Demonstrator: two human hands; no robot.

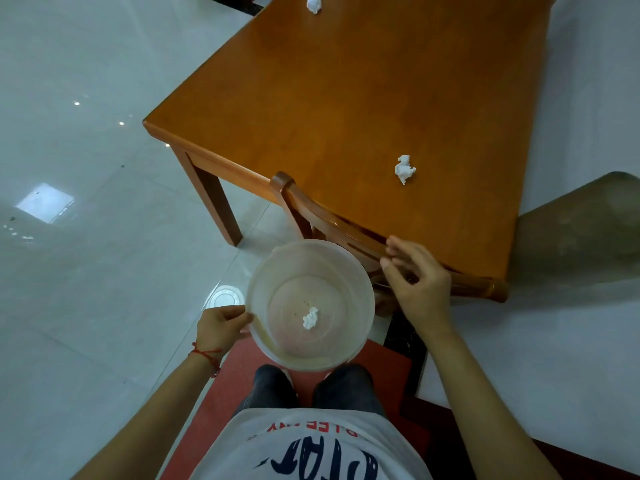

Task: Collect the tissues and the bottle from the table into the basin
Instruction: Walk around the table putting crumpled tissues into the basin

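Note:
My left hand (pixel 221 327) grips the left rim of a translucent white basin (pixel 360 289), held in front of my body. One crumpled white tissue (pixel 310 318) lies on the basin's bottom. My right hand (pixel 415 282) hovers just right of the basin, fingers apart, holding nothing. A second crumpled tissue (pixel 404 169) sits on the orange wooden table (pixel 346 98) near its front edge. A third tissue (pixel 314 3) lies at the table's far end. No bottle is in view.
A wooden chair back (pixel 332 220) is pushed against the table's near edge, under my right hand. White glossy tiles (pixel 86 237) spread to the left; a small white round object (pixel 225 299) lies on them beside the basin. A red mat (pixel 228 382) is underfoot.

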